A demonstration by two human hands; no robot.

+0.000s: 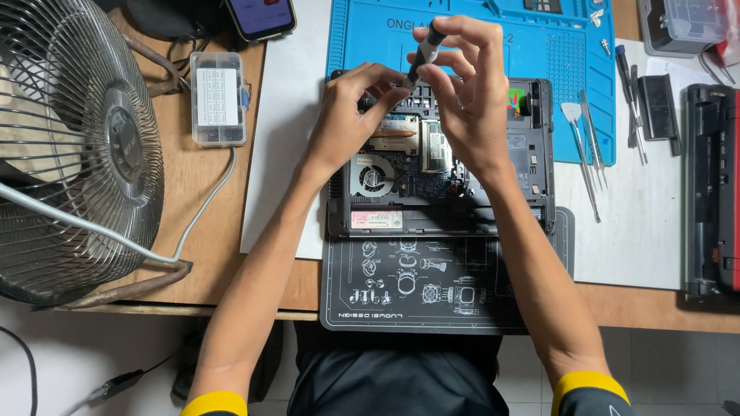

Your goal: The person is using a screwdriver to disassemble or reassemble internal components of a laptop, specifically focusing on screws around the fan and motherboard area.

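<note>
1. right hand (pixel 470 92), upper centre of frame, fingers clenched around a black-and-white screwdriver (pixel 424 52).
2. left hand (pixel 351 115) pinches the screwdriver's tip over the opened laptop (pixel 439 166).
3. laptop lies mid-frame on the worktop (pixel 231 223).

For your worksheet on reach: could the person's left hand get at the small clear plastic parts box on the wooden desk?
Probably yes: the left hand rests on the opened laptop, and the desk looks bare between it and the clear plastic parts box.
</note>
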